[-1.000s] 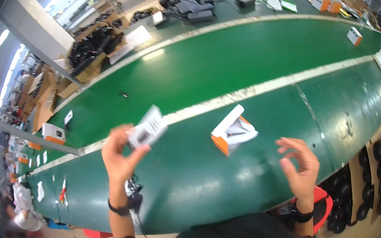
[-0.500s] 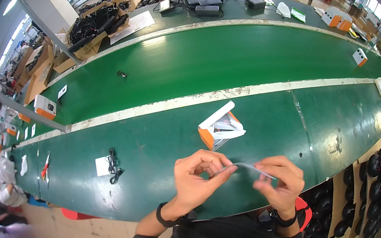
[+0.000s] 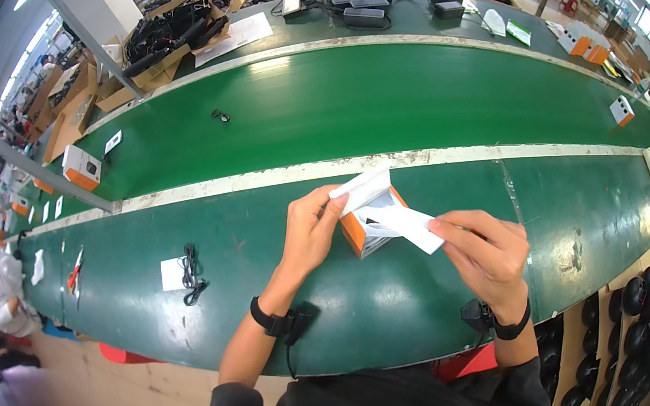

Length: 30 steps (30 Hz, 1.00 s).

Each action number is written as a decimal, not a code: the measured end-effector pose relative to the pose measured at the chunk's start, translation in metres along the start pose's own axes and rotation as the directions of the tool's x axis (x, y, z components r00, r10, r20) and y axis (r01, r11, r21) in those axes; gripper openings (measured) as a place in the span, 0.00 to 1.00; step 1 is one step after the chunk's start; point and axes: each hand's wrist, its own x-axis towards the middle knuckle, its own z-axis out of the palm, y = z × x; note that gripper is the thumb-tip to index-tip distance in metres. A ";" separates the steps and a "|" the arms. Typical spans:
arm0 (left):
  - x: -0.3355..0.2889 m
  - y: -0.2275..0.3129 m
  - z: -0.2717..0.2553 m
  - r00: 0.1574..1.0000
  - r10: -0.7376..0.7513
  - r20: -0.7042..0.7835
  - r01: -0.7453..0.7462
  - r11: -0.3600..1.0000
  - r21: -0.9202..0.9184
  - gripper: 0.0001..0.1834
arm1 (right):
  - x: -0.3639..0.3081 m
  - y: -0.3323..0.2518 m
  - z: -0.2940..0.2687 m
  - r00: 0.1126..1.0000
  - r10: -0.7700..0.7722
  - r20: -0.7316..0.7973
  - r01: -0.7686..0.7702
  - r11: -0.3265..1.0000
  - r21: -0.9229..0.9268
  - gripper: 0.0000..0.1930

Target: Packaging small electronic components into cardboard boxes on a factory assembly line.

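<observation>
A small white and orange box (image 3: 353, 232) stands with its top open on the green table in front of me. My left hand (image 3: 309, 230) pinches the edge of its raised white lid flap (image 3: 366, 190) between thumb and fingers. On the box's right side, my right hand (image 3: 490, 249) grips the end of a flat white piece (image 3: 414, 226) that reaches out of the opening. Whether that piece is a side flap or a folded paper I cannot tell. Some grey and white material shows inside, mostly hidden.
To the left lie a black coiled cable (image 3: 192, 274), a white card (image 3: 172, 273) and red-handled scissors (image 3: 75, 275). Beyond the pale rail, the green belt (image 3: 307, 99) carries a small black cable (image 3: 221, 116) and boxes (image 3: 82, 167). Black round parts (image 3: 643, 326) stand in cartons at right.
Both hands have moved from the thin clear strip they held near me to the box. The strip is no longer in view. The small black cable on the belt has shifted slightly right.
</observation>
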 end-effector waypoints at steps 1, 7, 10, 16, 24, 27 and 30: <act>0.001 -0.003 -0.001 1.000 -0.003 -0.004 0.003 1.000 -0.002 0.18 | 0.005 0.000 0.004 0.999 -0.021 0.031 0.022 1.000 -0.017 0.20; 0.010 -0.021 -0.006 0.997 -0.077 0.019 0.079 0.987 -0.142 0.26 | 0.024 0.008 0.038 0.974 -0.097 0.204 0.135 0.974 -0.180 0.13; 0.013 -0.020 -0.013 0.987 -0.131 0.097 0.138 0.988 -0.074 0.26 | 0.033 0.007 0.043 0.943 -0.127 0.306 0.205 0.949 -0.239 0.07; 0.015 -0.019 -0.021 0.981 -0.149 0.125 0.159 0.985 -0.075 0.27 | 0.051 0.005 0.054 0.871 -0.202 0.448 0.339 0.907 -0.250 0.05; 0.015 -0.014 -0.026 0.981 -0.112 0.157 0.122 0.991 -0.059 0.28 | 0.056 -0.003 0.057 0.856 -0.270 0.441 0.416 0.866 -0.278 0.10; 0.015 -0.014 -0.025 0.980 -0.122 0.159 0.134 0.988 -0.072 0.28 | 0.053 0.006 0.063 0.829 -0.237 0.506 0.417 0.865 -0.278 0.15; 0.015 -0.013 -0.025 0.979 -0.127 0.159 0.140 0.987 -0.077 0.28 | 0.049 0.008 0.071 0.797 -0.209 0.567 0.416 0.870 -0.264 0.12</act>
